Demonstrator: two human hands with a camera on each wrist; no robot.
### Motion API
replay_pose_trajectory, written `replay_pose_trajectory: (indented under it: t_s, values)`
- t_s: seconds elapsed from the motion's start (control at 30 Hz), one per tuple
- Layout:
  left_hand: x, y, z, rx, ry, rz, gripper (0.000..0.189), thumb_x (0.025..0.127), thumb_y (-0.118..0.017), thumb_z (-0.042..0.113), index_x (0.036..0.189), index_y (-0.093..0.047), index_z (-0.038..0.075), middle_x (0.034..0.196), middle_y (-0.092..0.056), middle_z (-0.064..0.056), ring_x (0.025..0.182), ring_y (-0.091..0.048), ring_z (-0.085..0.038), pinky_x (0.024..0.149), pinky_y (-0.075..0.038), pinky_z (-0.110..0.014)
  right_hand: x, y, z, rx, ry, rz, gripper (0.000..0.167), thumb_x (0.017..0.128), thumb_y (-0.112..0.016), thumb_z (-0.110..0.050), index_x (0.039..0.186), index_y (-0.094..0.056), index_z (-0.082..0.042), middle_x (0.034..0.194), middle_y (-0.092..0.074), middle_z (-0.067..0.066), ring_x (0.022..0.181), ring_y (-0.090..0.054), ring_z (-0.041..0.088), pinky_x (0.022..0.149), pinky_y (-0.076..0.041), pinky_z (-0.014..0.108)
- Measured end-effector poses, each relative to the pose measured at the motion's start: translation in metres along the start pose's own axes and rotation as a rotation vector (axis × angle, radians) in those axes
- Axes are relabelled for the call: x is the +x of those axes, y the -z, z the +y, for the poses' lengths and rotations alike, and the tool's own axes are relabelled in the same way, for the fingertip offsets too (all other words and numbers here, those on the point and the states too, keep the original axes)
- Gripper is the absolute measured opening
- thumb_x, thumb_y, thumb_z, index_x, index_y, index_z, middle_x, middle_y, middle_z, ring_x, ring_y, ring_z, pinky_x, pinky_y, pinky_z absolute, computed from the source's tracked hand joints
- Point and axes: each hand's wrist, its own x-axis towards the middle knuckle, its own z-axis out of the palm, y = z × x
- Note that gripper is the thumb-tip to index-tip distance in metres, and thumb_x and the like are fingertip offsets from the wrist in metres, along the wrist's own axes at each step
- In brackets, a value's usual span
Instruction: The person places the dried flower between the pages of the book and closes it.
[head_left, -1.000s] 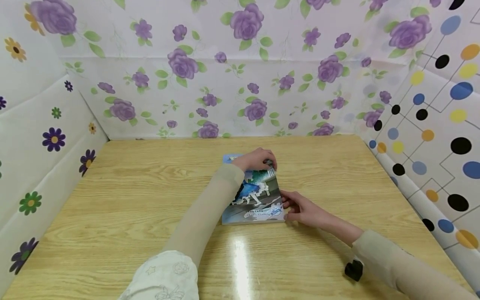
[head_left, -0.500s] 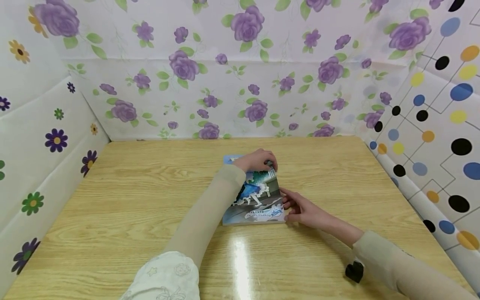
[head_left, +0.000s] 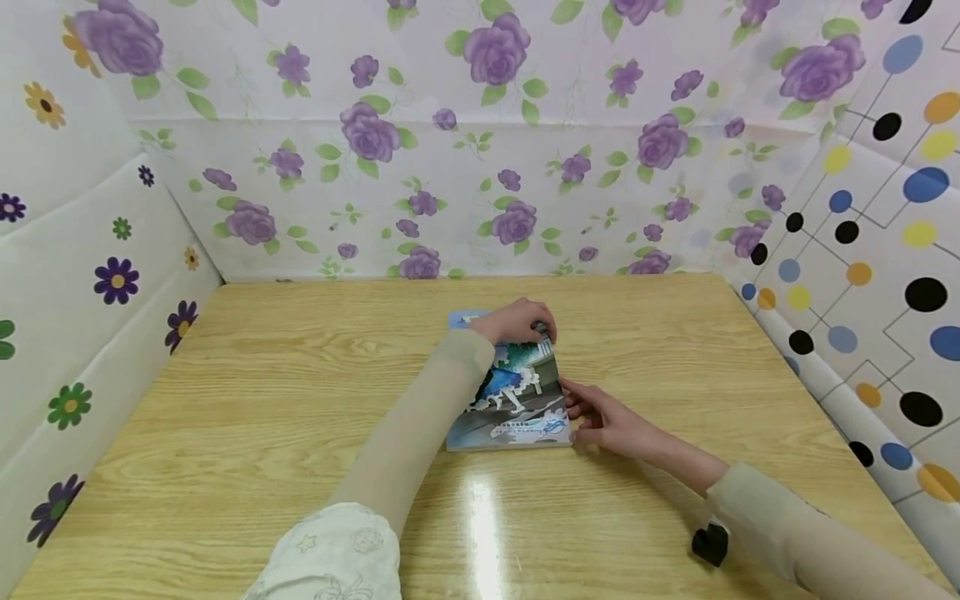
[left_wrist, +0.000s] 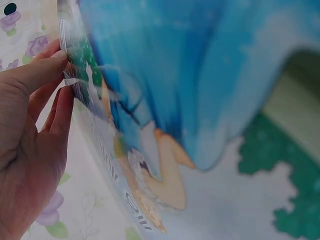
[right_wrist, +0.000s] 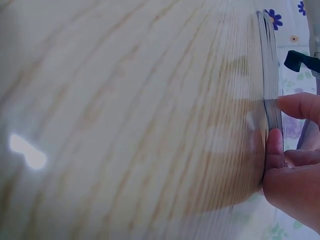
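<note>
A book (head_left: pixel 517 417) with a glossy illustrated cover, mostly blue, green and grey, lies flat on the wooden table. My left hand (head_left: pixel 517 318) reaches across it and pinches its upper right edge; thumb and fingers meet on that edge in the left wrist view, beside the blue artwork. My left forearm hides the cover's left part. At the lower right corner my right hand (head_left: pixel 611 423) holds the book's side, thumb near the bottom and fingers higher up. The right wrist view shows the page edges (right_wrist: pixel 270 65) with those fingertips against them.
Wood-grain table (head_left: pixel 262 375) surrounds the book. Patterned sheets stand at the back (head_left: pixel 450 167), left and right of the table. A small black piece (head_left: pixel 709 543) hangs by my right sleeve.
The head view has shifted very slightly. Both hands and the book keep their places.
</note>
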Motion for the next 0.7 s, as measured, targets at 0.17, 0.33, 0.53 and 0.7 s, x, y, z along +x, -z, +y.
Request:
replay_pose_trajectory:
  t_s: [0.17,0.33,0.53,0.7]
  values:
    - [-0.001,0.001,0.001,0.008,0.014,0.001,0.021,0.100,-0.056,0.010,0.111,-0.072,0.018,0.131,-0.059,-0.005,0.115,-0.055,-0.021,0.098,-0.046,-0.036,0.001,0.000,0.000,0.002,-0.001,-0.007,0.081,0.091,-0.068,-0.006,0.157,-0.020,0.000,0.136,-0.044,0.024,0.117,-0.049,0.029,0.088,-0.048,0.018]
    - [-0.004,0.005,0.004,0.033,0.016,-0.004,0.022,0.100,-0.055,0.009,0.112,-0.072,0.016,0.132,-0.059,-0.006,0.117,-0.055,-0.022,0.098,-0.045,-0.037,0.004,0.000,-0.001,-0.009,-0.009,-0.009,0.081,0.091,-0.068,-0.006,0.157,-0.020,-0.001,0.136,-0.043,0.024,0.117,-0.049,0.029,0.087,-0.047,0.018]
    - [-0.008,0.007,-0.003,-0.053,-0.001,0.038,0.025,0.099,-0.055,0.007,0.121,-0.067,0.010,0.140,-0.053,-0.009,0.127,-0.052,-0.024,0.106,-0.045,-0.036,0.005,0.002,-0.001,-0.019,-0.017,-0.015,0.080,0.091,-0.067,-0.006,0.157,-0.021,-0.001,0.137,-0.044,0.024,0.119,-0.049,0.030,0.089,-0.048,0.018]
    - [-0.021,0.016,0.000,-0.088,-0.049,0.060,0.029,0.100,-0.055,0.007,0.129,-0.062,0.007,0.145,-0.049,-0.010,0.136,-0.047,-0.025,0.112,-0.043,-0.038,-0.001,0.010,-0.002,-0.115,0.038,0.035,0.072,0.094,-0.065,-0.010,0.154,-0.028,0.002,0.133,-0.051,0.024,0.116,-0.056,0.033,0.091,-0.051,0.026]
